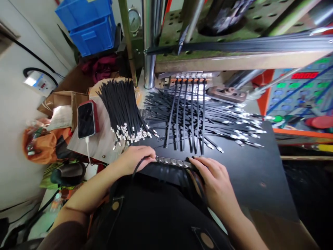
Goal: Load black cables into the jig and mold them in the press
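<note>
A narrow metal bar with a row of slots (173, 162) lies across the front of the bench, close to my apron. My left hand (139, 158) is closed in a pinch at the bar's left end, on a black flat cable (135, 169) that loops down below the fingers. At the other end, my right hand (214, 173) grips the bar, fingers on top. More black cables hang beneath the bar near that hand, partly hidden. Just beyond, several cables (184, 118) run side by side from a fixture (191, 77) in the press towards me.
A bundle of black cables with silvery plug ends (122, 107) lies on the left; a wide loose pile (223, 118) spreads under the press. A phone (87, 119) stands charging at left. Blue bins (91, 31) are behind it. A control panel (301, 86) is at right.
</note>
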`<action>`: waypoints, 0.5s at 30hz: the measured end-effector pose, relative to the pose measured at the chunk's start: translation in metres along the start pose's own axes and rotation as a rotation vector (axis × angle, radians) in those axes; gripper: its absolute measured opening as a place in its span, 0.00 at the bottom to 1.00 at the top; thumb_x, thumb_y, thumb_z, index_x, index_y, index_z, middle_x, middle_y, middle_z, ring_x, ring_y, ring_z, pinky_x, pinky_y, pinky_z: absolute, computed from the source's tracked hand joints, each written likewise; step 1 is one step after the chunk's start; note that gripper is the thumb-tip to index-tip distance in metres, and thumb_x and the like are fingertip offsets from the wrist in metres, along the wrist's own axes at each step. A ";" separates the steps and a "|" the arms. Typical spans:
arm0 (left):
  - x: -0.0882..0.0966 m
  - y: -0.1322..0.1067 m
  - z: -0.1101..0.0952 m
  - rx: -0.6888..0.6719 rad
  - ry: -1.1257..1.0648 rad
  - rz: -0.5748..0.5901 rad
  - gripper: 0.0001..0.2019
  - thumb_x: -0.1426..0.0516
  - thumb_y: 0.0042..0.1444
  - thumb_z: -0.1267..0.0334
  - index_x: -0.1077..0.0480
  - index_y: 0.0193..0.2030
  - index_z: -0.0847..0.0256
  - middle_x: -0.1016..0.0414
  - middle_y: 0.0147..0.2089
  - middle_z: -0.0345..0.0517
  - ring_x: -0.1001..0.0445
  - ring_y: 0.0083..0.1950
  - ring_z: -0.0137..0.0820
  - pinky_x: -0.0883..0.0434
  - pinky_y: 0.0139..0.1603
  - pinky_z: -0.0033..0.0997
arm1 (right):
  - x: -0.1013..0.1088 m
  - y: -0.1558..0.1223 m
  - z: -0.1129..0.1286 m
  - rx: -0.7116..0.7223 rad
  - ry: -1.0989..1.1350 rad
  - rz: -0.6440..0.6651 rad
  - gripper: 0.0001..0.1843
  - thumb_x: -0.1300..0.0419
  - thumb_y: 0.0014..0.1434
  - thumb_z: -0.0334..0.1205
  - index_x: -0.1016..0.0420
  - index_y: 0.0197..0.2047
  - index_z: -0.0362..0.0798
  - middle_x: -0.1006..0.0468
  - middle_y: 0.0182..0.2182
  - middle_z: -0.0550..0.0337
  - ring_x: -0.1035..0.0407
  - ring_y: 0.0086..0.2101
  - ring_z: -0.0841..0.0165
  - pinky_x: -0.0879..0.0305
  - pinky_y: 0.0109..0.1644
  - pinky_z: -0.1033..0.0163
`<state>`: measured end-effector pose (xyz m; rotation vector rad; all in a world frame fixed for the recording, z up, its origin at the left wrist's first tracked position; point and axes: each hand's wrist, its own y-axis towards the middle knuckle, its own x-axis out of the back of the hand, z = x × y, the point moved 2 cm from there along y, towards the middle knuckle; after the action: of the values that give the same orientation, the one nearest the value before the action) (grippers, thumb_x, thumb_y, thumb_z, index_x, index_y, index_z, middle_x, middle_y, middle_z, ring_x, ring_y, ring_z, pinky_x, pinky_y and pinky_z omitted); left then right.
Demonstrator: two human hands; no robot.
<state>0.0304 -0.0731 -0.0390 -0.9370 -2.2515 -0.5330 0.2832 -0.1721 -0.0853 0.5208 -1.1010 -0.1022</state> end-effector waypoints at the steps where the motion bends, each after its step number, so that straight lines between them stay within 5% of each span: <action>1: -0.003 0.002 0.000 0.050 0.001 0.018 0.07 0.45 0.69 0.63 0.31 0.38 0.59 0.21 0.39 0.40 0.21 0.41 0.28 0.26 0.44 0.27 | 0.000 0.000 0.000 -0.009 0.012 -0.007 0.18 0.45 0.67 0.35 0.29 0.59 0.47 0.25 0.47 0.47 0.31 0.48 0.55 0.31 0.54 0.47; 6: 0.003 0.004 -0.014 0.111 0.199 0.224 0.08 0.49 0.65 0.71 0.32 0.35 0.59 0.24 0.35 0.38 0.25 0.36 0.28 0.30 0.41 0.27 | -0.004 0.000 -0.003 -0.061 0.086 -0.038 0.17 0.45 0.67 0.35 0.25 0.57 0.51 0.24 0.42 0.51 0.30 0.46 0.56 0.29 0.53 0.47; 10: 0.005 0.008 -0.026 0.034 0.356 0.293 0.10 0.49 0.66 0.73 0.28 0.46 0.58 0.22 0.41 0.42 0.23 0.42 0.33 0.27 0.47 0.33 | 0.010 0.007 -0.011 0.002 0.164 0.025 0.15 0.44 0.67 0.37 0.24 0.54 0.52 0.23 0.41 0.52 0.28 0.44 0.58 0.27 0.50 0.50; 15: 0.035 0.044 -0.012 -0.099 0.255 0.345 0.17 0.44 0.66 0.71 0.31 0.60 0.60 0.24 0.58 0.49 0.24 0.57 0.34 0.27 0.58 0.33 | 0.045 0.068 -0.064 0.157 0.141 0.020 0.10 0.43 0.67 0.40 0.23 0.48 0.52 0.20 0.41 0.51 0.25 0.41 0.61 0.26 0.46 0.55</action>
<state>0.0480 -0.0339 -0.0013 -1.2050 -1.8019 -0.5735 0.3482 -0.1052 -0.0400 0.6478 -0.9808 0.0381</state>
